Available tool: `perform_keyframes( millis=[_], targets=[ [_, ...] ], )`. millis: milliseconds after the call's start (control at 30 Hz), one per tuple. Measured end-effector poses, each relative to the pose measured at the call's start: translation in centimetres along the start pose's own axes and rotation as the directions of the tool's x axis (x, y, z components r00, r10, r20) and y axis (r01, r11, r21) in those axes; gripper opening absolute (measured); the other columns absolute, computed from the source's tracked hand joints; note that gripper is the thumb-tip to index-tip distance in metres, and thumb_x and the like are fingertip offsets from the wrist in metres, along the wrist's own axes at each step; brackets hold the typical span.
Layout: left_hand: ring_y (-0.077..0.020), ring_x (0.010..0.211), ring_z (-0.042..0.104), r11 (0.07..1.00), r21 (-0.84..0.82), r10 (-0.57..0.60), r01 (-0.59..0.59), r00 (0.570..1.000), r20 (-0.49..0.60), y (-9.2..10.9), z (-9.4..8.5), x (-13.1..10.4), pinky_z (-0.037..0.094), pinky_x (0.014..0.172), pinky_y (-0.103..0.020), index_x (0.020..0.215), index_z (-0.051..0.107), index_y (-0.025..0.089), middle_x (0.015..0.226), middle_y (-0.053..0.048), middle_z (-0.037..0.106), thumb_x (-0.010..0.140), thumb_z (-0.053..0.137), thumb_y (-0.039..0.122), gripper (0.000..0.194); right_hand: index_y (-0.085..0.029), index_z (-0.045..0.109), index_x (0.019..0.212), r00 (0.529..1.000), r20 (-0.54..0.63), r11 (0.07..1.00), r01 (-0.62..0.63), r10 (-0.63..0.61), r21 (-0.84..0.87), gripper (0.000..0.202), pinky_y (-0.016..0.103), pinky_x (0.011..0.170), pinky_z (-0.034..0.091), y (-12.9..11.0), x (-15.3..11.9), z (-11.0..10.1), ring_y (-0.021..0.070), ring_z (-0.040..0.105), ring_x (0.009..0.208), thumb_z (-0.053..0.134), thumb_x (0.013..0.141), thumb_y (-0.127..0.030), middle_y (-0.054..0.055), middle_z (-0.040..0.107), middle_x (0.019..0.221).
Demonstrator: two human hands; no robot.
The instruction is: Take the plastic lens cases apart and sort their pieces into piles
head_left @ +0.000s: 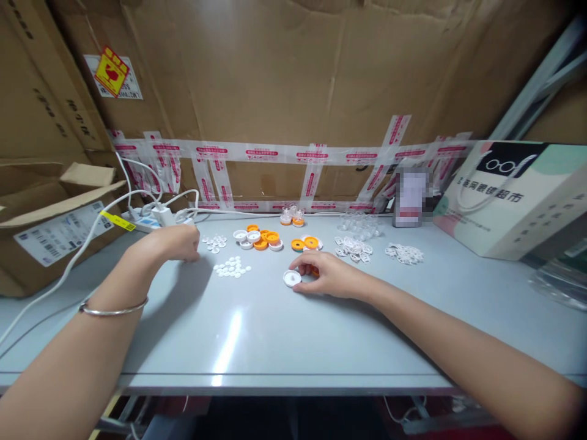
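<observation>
My right hand (331,275) grips a white round cap (292,279) by its edge, thumb and fingers around it, low over the table. An orange piece (314,271) shows partly behind those fingers. My left hand (182,242) is closed at the left, fingers curled down near the tabletop; whatever is between its fingertips is hidden. Beside it lie small white pieces (214,244) and, nearer me, a scatter of small white discs (232,267). Orange and white round caps (261,237) form a cluster in the middle, with more orange caps (310,243) to its right.
White openwork pieces (354,249), another white pile (405,253) and clear plastic parts (360,225) lie right of centre. Two orange-based assemblies (292,216) stand at the back. A phone (409,198), paper bag (493,195), open carton (50,226) and white cables (98,214) border the grey table (284,348).
</observation>
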State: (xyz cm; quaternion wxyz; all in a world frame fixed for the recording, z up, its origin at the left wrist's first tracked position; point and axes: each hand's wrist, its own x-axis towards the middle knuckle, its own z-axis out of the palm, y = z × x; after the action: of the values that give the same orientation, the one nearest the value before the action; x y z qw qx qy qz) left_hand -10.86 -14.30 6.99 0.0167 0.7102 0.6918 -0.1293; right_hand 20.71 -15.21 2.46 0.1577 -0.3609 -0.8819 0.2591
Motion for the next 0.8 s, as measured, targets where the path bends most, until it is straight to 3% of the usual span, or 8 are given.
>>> perform_keyframes(
  millis=[100,200,400,600,700,800],
  targets=[
    [-0.0155,0.052,0.051,0.999,0.012,0.038,-0.037,0.991,-0.129,1.0,-0.3,-0.3,0.027,0.046,-0.024,0.055,0.056,0.017,0.059,-0.005,0.060,0.067,0.052,0.040,0.025,-0.017,0.063,0.093,1.000,-0.002,1.000,0.001,-0.001,0.000,0.031,0.024,0.066,0.039,-0.1,0.0,0.1,0.0137,0.050,0.074,0.062,0.067,-0.035,0.003,0.057,0.082],
    [-0.0147,0.053,0.050,0.992,0.014,0.125,-0.126,0.957,-0.261,2.4,-0.3,-0.3,0.026,0.047,-0.024,0.058,0.055,0.017,0.060,-0.005,0.059,0.076,0.044,0.039,0.031,-0.017,0.064,0.092,1.000,-0.017,1.000,-0.007,0.008,0.018,0.031,0.024,0.065,0.039,-0.1,0.1,0.1,0.0135,0.049,0.072,0.064,0.066,-0.035,0.003,0.057,0.081],
    [-0.0156,0.069,0.055,0.932,-0.046,0.289,-0.360,0.812,-0.507,5.6,0.3,-0.6,0.035,0.057,-0.024,0.080,0.058,0.019,0.080,-0.004,0.062,0.079,0.040,0.023,0.018,-0.018,0.064,0.094,0.987,-0.143,0.988,-0.052,0.073,0.144,0.035,0.024,0.060,0.038,-0.4,0.4,-0.6,0.0106,0.048,0.065,0.065,0.066,-0.039,0.002,0.057,0.078],
    [-0.0139,0.072,0.056,0.782,-0.091,0.467,-0.617,0.677,-0.569,9.3,1.2,-1.7,0.041,0.064,-0.025,0.079,0.056,0.017,0.081,-0.002,0.061,0.084,0.042,0.025,0.016,-0.016,0.060,0.097,0.904,-0.346,0.917,-0.107,0.250,0.383,0.041,0.027,0.062,0.044,-0.4,0.3,-2.4,0.0131,0.055,0.069,0.062,0.068,-0.045,0.006,0.062,0.086],
    [-0.0148,0.085,0.056,0.662,-0.064,0.578,-0.746,0.563,-0.591,10.9,2.1,-2.1,0.043,0.073,-0.027,0.093,0.057,0.017,0.092,-0.005,0.060,0.085,0.042,0.022,0.017,-0.016,0.058,0.095,0.856,-0.463,0.903,-0.010,0.230,0.430,0.039,0.029,0.067,0.047,0.1,0.3,-3.3,0.0143,0.058,0.076,0.063,0.067,-0.044,0.007,0.063,0.095],
    [-0.0149,0.091,0.056,0.578,-0.039,0.660,-0.815,0.495,-0.565,12.0,3.0,-2.4,0.044,0.077,-0.027,0.109,0.053,0.019,0.098,-0.006,0.058,0.087,0.040,0.018,0.026,-0.016,0.056,0.097,0.828,-0.530,0.920,0.046,0.183,0.389,0.040,0.030,0.069,0.047,0.7,0.2,-4.0,0.0147,0.058,0.078,0.064,0.067,-0.042,0.007,0.063,0.097]
  ],
)
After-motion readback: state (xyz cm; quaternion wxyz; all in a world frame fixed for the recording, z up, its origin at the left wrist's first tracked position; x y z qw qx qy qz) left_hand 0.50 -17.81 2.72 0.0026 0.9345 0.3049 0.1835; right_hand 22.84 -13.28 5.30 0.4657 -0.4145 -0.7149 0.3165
